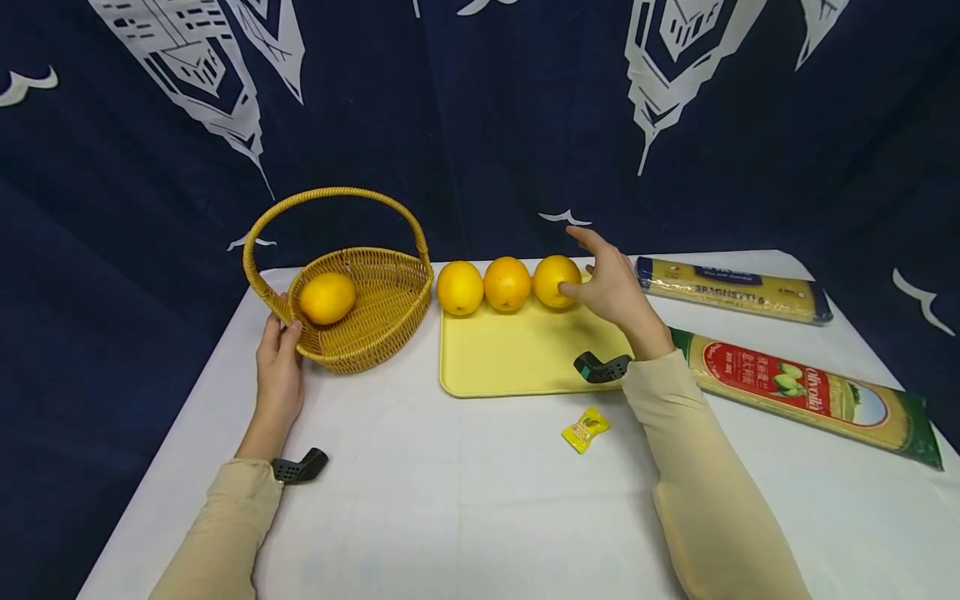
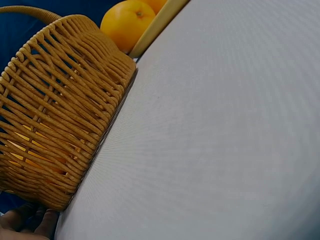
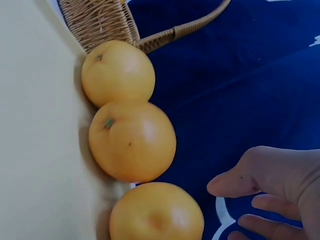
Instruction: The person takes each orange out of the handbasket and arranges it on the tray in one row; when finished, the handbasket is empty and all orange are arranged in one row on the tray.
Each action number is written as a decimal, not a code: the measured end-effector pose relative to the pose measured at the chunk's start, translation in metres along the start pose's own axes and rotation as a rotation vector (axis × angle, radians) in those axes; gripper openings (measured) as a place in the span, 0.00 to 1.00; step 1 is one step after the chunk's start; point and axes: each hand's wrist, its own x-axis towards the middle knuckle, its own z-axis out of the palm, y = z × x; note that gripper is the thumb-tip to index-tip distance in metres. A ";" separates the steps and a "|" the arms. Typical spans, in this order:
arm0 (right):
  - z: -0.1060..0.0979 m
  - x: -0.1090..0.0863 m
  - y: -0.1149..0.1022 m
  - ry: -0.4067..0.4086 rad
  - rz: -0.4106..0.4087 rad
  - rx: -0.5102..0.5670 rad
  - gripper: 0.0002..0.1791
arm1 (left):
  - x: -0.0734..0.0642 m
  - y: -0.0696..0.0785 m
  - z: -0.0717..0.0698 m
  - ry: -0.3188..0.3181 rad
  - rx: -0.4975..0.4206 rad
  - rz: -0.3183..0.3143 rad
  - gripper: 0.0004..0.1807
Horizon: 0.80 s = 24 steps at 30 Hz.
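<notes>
One orange [image 1: 327,297] sitting in the basket [image 1: 382,312], three more lining the tray [image 1: 525,358]

So the left hand [image 1: 280,371] is gripping the basket at its left end, thumb lying by the rim and fingers tucking round the outside. That single orange is resting inside, over at the same end, and the handle [image 1: 337,192] is arching up above it.

Right hand's [image 1: 611,287] not grabbing anything: fingers are spreading loose around the right orange [image 1: 552,279], and from the right wrist cam the thumb is hanging just clear of it. The middle orange [image 1: 507,283] and left orange [image 1: 460,287] are sitting next to it in a row along the tray's far edge, with the left one sitting close to the basket.

Also, a yellow candy [image 1: 586,430] is lying in front of the tray, and the spaghetti [image 1: 731,290] and a green-ended pasta pack [image 1: 810,387] are lying off to the right on the white table [image 1: 420,500].
</notes>
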 end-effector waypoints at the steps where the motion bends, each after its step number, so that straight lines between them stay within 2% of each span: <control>1: 0.000 0.000 -0.003 0.010 -0.012 0.003 0.47 | 0.000 0.001 0.000 -0.001 -0.001 0.002 0.31; 10: 0.013 -0.006 -0.032 0.025 -0.103 0.037 0.38 | 0.002 0.001 0.000 0.005 -0.006 -0.002 0.31; 15: 0.030 -0.007 -0.051 -0.040 -0.158 0.040 0.36 | 0.002 0.002 0.001 0.004 -0.011 0.009 0.31; 24: 0.068 -0.002 -0.081 -0.150 -0.231 -0.029 0.36 | 0.001 0.002 0.001 0.006 0.006 -0.007 0.31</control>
